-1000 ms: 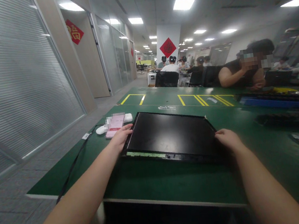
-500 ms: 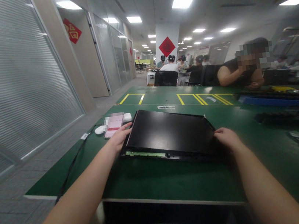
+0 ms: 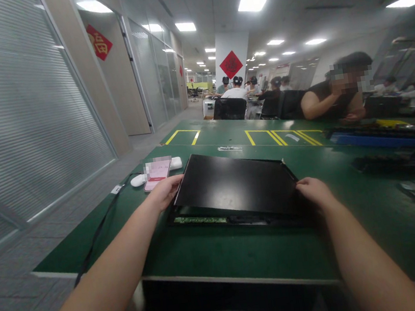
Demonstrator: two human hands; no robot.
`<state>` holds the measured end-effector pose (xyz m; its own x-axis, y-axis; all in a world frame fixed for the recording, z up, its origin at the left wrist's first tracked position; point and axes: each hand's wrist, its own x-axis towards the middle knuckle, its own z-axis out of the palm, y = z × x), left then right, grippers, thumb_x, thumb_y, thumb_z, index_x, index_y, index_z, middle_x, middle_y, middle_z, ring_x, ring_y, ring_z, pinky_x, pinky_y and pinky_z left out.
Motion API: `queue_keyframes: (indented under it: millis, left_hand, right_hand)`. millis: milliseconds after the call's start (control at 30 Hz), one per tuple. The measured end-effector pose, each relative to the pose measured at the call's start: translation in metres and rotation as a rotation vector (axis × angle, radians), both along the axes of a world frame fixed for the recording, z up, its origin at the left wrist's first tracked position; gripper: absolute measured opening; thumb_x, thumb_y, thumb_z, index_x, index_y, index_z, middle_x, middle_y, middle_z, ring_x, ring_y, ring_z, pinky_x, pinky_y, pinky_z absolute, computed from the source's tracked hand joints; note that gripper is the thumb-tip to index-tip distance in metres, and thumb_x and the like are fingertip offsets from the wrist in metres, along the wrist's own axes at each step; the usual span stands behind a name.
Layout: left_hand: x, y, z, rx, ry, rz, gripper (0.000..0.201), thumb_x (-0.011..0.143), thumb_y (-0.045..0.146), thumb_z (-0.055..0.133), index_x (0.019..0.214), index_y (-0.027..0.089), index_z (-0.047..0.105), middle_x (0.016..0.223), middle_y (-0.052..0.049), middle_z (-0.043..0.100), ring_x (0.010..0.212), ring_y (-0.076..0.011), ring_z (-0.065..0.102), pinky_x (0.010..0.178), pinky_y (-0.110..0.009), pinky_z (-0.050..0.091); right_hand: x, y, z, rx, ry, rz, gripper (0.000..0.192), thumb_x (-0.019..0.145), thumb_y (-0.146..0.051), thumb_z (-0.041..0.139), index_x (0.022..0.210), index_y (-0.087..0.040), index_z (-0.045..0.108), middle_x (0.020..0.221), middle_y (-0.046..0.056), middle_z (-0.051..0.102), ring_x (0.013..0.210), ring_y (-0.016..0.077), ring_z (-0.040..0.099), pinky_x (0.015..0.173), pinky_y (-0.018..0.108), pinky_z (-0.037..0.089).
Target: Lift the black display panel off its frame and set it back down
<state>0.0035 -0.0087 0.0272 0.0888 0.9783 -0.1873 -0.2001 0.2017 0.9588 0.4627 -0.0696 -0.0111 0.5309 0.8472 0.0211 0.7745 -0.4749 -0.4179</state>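
So the black display panel (image 3: 235,185) sat in the middle of the frame on the green workbench (image 3: 224,251), with its near edge tipped up a bit off the frame underneath, where a thin green circuit strip (image 3: 200,220) showed along the lower left edge. The left hand (image 3: 164,191) was at the panel's left edge, fingers curled around the side of it, thumb on top as far as I could tell; the view's kinda soft there. The right hand (image 3: 315,192) was clamped on the near right corner, fingers bent over the edge and held close together. Just left of the left hand lay a phone (image 3: 157,175) with a pinkish screen, a white mouse (image 3: 138,180) beside it, and a black cable (image 3: 98,232) ran off the table edge toward the lower left. Yellow tape outlines (image 3: 282,139) marked the bench further back. In the upper right a person in a dark sleeveless top (image 3: 323,103) leaned on the bench, and more people sat way back in the centre.
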Motion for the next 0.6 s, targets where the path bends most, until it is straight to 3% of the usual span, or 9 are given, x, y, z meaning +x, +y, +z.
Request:
queue_keyframes:
  millis: [133, 400, 600]
  left_hand:
    - [-0.002, -0.005, 0.000, -0.023, -0.033, -0.057, 0.040, 0.067, 0.002, 0.071, 0.105, 0.013, 0.073, 0.088, -0.009, 0.079, 0.075, -0.0203, 0.074, 0.067, -0.027, 0.061]
    - [-0.001, -0.010, 0.006, 0.162, -0.132, -0.157, 0.044, 0.063, 0.010, 0.080, 0.107, 0.014, 0.076, 0.104, -0.011, 0.078, 0.099, -0.0275, 0.072, 0.084, -0.033, 0.059]
    - [0.001, -0.012, 0.008, 0.255, -0.182, -0.171, 0.053, 0.062, 0.015, 0.083, 0.114, 0.013, 0.074, 0.110, -0.012, 0.076, 0.106, -0.0301, 0.070, 0.091, -0.037, 0.056]
  right_hand:
    - [-0.001, 0.000, 0.001, 0.008, 0.016, -0.007, 0.026, 0.080, -0.027, 0.058, 0.097, -0.018, 0.076, 0.102, 0.011, 0.074, 0.094, 0.0261, 0.068, 0.075, 0.031, 0.050]
    - [-0.004, -0.002, 0.005, 0.006, 0.040, -0.006, 0.027, 0.078, -0.026, 0.059, 0.097, -0.017, 0.076, 0.101, 0.012, 0.074, 0.093, 0.0269, 0.068, 0.079, 0.034, 0.050]
    - [0.006, 0.006, -0.004, 0.125, 0.147, -0.060, 0.045, 0.077, -0.031, 0.062, 0.119, -0.017, 0.069, 0.103, 0.012, 0.073, 0.094, 0.0276, 0.067, 0.083, 0.037, 0.050]
